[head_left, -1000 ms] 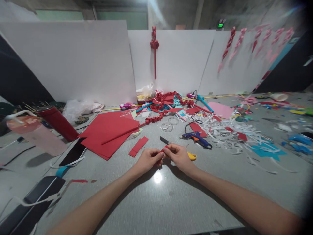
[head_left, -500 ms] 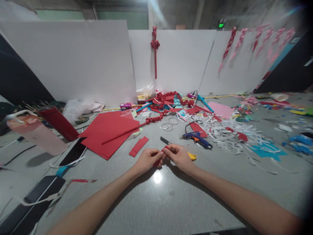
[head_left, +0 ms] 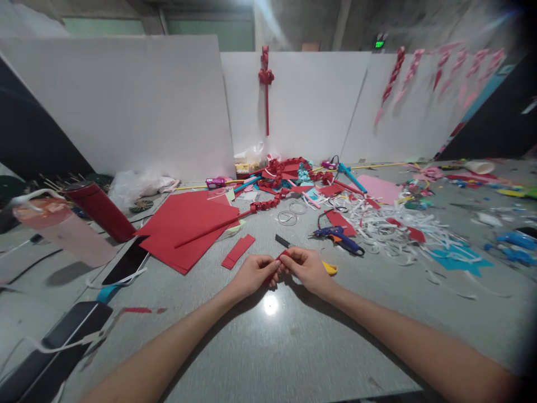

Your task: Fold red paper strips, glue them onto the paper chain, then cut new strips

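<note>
Both hands meet over the middle of the table. My left hand [head_left: 255, 274] and my right hand [head_left: 308, 268] pinch one small red paper strip [head_left: 285, 254] between thumbs and fingers; most of it is hidden by the fingers. Just left of my left hand lie several cut red paper strips [head_left: 238, 251]. A utility knife with a dark blade [head_left: 282, 240] and a yellow handle [head_left: 330, 268] lies partly under my right hand. Beyond it rests a blue glue gun [head_left: 338, 239].
Red paper sheets [head_left: 188, 224] lie at left, with a thin red stick across them. A pink bottle [head_left: 62, 229], a red flask [head_left: 100, 210] and a phone [head_left: 126, 262] stand or lie farther left. White paper scraps [head_left: 398, 229] spread at right. Red ornament [head_left: 265, 84] hangs on the white panel.
</note>
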The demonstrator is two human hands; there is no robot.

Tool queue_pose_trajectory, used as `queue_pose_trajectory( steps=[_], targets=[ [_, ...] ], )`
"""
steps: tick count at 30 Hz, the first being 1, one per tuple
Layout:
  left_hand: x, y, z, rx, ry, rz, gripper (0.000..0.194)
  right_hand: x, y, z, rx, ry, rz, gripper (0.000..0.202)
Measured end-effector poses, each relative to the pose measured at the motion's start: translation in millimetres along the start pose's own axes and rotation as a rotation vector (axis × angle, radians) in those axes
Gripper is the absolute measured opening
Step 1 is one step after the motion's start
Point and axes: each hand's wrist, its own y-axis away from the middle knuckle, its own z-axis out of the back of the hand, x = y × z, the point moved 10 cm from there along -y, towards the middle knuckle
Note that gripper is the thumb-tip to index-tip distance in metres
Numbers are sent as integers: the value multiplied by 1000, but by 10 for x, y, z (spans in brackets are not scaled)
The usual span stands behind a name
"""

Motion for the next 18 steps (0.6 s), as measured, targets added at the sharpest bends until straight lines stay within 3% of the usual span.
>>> queue_pose_trajectory(
  steps=[7, 11, 18],
  targets=[
    [-20, 14, -14, -2, 9, 23, 56, 25, -14, 17, -15, 22, 1, 41],
    [-11, 1, -60, 58, 49, 38, 57, 38, -35, 75, -47, 33, -16, 44],
    [107, -40, -36, 87, 59, 61, 60, 175, -74, 368, -237, 86, 23, 48]
  ],
)
